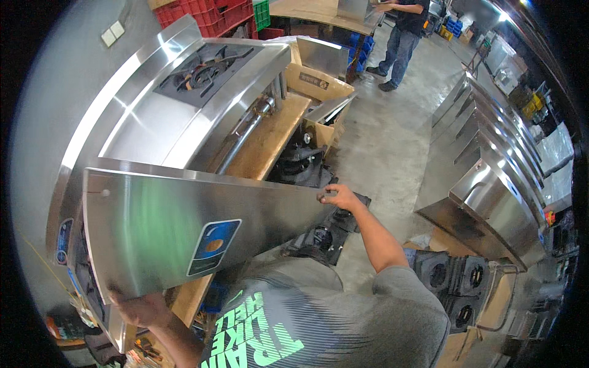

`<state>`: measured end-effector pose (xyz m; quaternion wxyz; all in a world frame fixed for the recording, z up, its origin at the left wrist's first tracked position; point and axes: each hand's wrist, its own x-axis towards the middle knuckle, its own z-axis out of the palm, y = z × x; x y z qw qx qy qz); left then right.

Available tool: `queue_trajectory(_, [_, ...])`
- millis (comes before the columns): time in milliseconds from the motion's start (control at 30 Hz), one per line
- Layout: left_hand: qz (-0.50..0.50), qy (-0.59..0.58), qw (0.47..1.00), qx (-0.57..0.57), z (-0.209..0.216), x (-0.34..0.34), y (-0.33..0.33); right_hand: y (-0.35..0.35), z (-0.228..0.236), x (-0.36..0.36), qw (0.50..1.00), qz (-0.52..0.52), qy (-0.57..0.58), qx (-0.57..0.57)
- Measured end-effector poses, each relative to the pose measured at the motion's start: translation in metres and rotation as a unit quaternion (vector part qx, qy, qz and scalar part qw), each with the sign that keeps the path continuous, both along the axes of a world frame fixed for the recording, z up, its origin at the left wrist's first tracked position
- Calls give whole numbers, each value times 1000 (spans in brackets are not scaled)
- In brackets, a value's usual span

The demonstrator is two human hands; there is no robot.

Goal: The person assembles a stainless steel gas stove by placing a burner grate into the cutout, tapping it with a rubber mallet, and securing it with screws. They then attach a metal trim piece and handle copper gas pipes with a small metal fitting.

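So we're holding this long stainless steel panel [184, 233] out flat in front of our chest, one end in each hand, and it's spanning pretty much the whole width of us, hovering over the edge of the wooden tabletop [270, 138] where the steel stove unit [165, 104] with its cast burner [202, 73] is sitting. Our right hand [339, 197] is pinching the far narrow end, fingers curled over the top edge, and our left hand [140, 308] is cupping the wide end from underneath, closed on the lower corner. Judging by the look, it's thin sheet with folded edges, so we're guessing it's lighter than it looks but floppy-ish across the length and happy to twist if only one end is carrying it. The polished face looks slick and will show every fingerprint, so gripping the folded rims makes more sense than palming the flat. Those edges could be sharp on bare skin, too. There's a blue sticker [213, 246] on the face, worth keeping thumbs off. More steel housings [497, 202] are lined up on the floor to our right, and another person [402, 37] is standing well away near the back.
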<state>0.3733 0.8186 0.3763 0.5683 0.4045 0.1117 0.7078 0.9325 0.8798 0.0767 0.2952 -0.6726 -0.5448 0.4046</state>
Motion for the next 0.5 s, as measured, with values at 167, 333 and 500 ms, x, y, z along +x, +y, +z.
queue_trajectory(167, [12,57,997,-46,-3,61,29,18,-20,8,996,24,32,-79])
queue_trajectory(333, [42,188,980,-54,-20,132,48,30,61,-18,987,153,43,9])
queue_trajectory(500, [60,219,972,-63,-8,178,69,24,193,-36,950,188,207,142])
